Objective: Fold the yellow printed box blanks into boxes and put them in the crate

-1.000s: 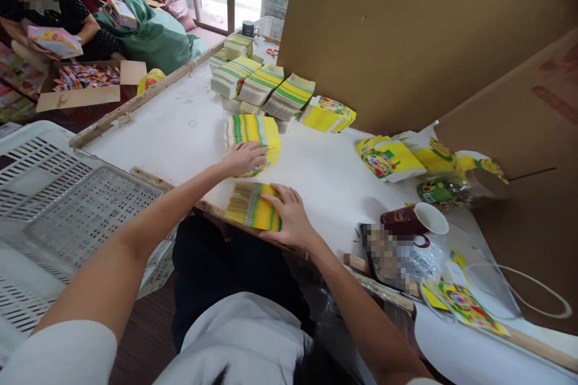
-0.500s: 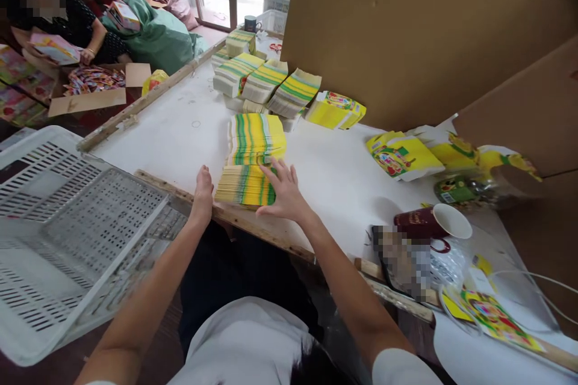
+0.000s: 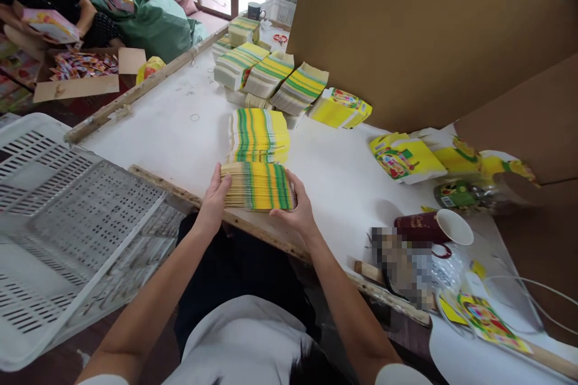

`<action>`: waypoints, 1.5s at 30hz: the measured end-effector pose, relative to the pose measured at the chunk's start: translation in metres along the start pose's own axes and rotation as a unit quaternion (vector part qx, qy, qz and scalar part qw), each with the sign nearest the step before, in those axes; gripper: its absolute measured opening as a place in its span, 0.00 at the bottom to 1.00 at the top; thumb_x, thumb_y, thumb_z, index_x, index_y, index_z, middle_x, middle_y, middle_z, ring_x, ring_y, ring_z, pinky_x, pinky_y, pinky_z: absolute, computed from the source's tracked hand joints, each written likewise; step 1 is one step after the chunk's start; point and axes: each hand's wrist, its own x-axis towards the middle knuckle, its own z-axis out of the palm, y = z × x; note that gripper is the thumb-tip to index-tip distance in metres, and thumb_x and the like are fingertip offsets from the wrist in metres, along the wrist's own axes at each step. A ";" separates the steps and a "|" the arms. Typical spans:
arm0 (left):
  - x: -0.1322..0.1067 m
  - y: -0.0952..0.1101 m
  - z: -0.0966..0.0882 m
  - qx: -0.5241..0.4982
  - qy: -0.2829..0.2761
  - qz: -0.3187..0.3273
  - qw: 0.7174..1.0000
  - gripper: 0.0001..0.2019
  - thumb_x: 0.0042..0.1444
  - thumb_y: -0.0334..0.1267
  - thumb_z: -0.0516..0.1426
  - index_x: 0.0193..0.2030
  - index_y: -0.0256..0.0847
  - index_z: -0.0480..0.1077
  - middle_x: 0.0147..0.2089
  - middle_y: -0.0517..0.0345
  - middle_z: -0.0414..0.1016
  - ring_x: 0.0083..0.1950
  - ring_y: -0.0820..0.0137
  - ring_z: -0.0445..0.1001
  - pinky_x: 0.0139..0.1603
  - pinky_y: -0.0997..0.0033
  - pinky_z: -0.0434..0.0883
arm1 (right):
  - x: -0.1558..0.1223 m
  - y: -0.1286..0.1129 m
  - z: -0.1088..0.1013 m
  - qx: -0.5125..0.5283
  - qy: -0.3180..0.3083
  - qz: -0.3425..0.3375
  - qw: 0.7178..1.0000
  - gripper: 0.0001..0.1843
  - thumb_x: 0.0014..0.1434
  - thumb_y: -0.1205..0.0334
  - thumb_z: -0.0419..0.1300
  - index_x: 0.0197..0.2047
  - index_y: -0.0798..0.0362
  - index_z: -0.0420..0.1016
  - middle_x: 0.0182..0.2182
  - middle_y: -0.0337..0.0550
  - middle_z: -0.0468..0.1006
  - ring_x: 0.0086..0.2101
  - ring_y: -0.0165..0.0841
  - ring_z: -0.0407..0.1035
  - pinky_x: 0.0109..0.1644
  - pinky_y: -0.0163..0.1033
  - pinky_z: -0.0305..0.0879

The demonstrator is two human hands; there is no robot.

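Note:
A stack of flat yellow-and-green cartons [image 3: 257,186] lies near the table's front edge, its layered edges facing up. My left hand [image 3: 214,201] is closed on the stack's left end, thumb on the near side. My right hand [image 3: 299,204] grips the opposite end, fingers behind and thumb in front. Just beyond, touching or nearly touching it, is another stack of the same cartons [image 3: 259,132], slightly fanned. The undersides of both stacks are hidden.
More carton stacks [image 3: 275,75] stand farther back against a cardboard panel [image 3: 383,30]. A white plastic crate [image 3: 90,234] is at left. On the right are a dark red mug [image 3: 418,225], loose yellow packaging [image 3: 406,156] and a jar [image 3: 465,192]. Another person [image 3: 58,12] holds a box at upper left.
My left hand has moved from beside the near stack onto its left end. My right hand has shifted from its top to its right end. The view has shifted slightly.

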 end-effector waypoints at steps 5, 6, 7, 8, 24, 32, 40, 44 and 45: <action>-0.008 0.004 0.000 0.037 -0.023 -0.091 0.995 0.43 0.63 0.61 0.54 0.77 0.41 0.48 0.77 0.46 0.55 0.78 0.52 0.54 0.77 0.48 0.55 | -0.005 -0.002 -0.015 -0.100 -0.073 0.031 0.992 0.62 0.48 0.23 0.62 0.75 0.47 0.48 0.70 0.58 0.57 0.70 0.55 0.52 0.72 0.65 0.53; -0.007 0.003 -0.001 0.068 -0.041 -0.087 0.993 0.43 0.62 0.61 0.55 0.76 0.39 0.48 0.77 0.43 0.55 0.78 0.50 0.53 0.77 0.46 0.54 | -0.006 -0.003 -0.020 -0.131 -0.098 0.045 0.985 0.63 0.48 0.22 0.61 0.76 0.47 0.47 0.71 0.59 0.55 0.71 0.57 0.49 0.72 0.67 0.50; -0.005 0.001 -0.002 0.101 -0.054 -0.072 0.991 0.44 0.61 0.62 0.55 0.76 0.37 0.48 0.77 0.40 0.53 0.78 0.48 0.51 0.77 0.44 0.52 | -0.006 -0.005 -0.026 -0.166 -0.116 0.056 0.978 0.64 0.47 0.21 0.61 0.76 0.47 0.47 0.72 0.60 0.52 0.72 0.60 0.45 0.72 0.70 0.47; -0.002 0.001 -0.003 0.137 -0.055 -0.049 0.988 0.45 0.61 0.63 0.55 0.76 0.36 0.48 0.78 0.38 0.49 0.79 0.47 0.46 0.77 0.42 0.50 | -0.006 -0.008 -0.032 -0.204 -0.128 0.061 0.969 0.66 0.45 0.21 0.61 0.76 0.47 0.46 0.74 0.61 0.47 0.73 0.62 0.40 0.72 0.72 0.43; 0.116 0.044 0.039 0.564 -0.234 0.192 0.768 0.37 0.67 0.56 0.51 0.76 0.39 0.51 0.80 0.42 0.45 0.80 0.49 0.43 0.77 0.38 0.42 | -0.017 -0.040 -0.072 -0.383 -0.176 -0.004 0.907 0.51 0.49 0.38 0.68 0.72 0.48 0.60 0.62 0.59 0.59 0.60 0.56 0.58 0.65 0.61 0.58; 0.098 0.028 0.042 0.488 -0.219 0.248 0.808 0.34 0.64 0.50 0.56 0.73 0.38 0.58 0.77 0.39 0.52 0.79 0.47 0.48 0.77 0.38 0.32 | -0.031 0.019 -0.127 -0.480 0.011 0.106 0.871 0.53 0.50 0.31 0.63 0.70 0.53 0.59 0.56 0.62 0.62 0.57 0.59 0.58 0.62 0.68 0.57; 0.095 0.048 0.053 0.467 -0.168 0.268 0.826 0.49 0.62 0.62 0.54 0.78 0.36 0.39 0.80 0.39 0.39 0.81 0.47 0.34 0.77 0.40 0.26 | -0.028 0.030 -0.125 -0.483 0.029 0.118 0.867 0.55 0.50 0.27 0.60 0.70 0.55 0.59 0.58 0.62 0.58 0.58 0.59 0.55 0.63 0.67 0.56; 0.089 0.037 0.068 0.501 -0.249 0.240 0.793 0.50 0.59 0.59 0.60 0.78 0.34 0.42 0.80 0.38 0.43 0.81 0.49 0.40 0.78 0.44 0.30 | -0.028 0.032 -0.124 -0.472 0.038 0.117 0.873 0.55 0.49 0.27 0.60 0.70 0.53 0.58 0.59 0.62 0.58 0.59 0.61 0.55 0.62 0.70 0.55; 0.091 0.034 0.070 0.508 -0.271 0.223 0.786 0.52 0.57 0.59 0.61 0.78 0.33 0.43 0.80 0.37 0.42 0.81 0.48 0.41 0.78 0.42 0.31 | -0.028 0.032 -0.124 -0.469 0.038 0.116 0.875 0.54 0.49 0.27 0.60 0.70 0.52 0.59 0.59 0.62 0.58 0.59 0.61 0.55 0.62 0.70 0.55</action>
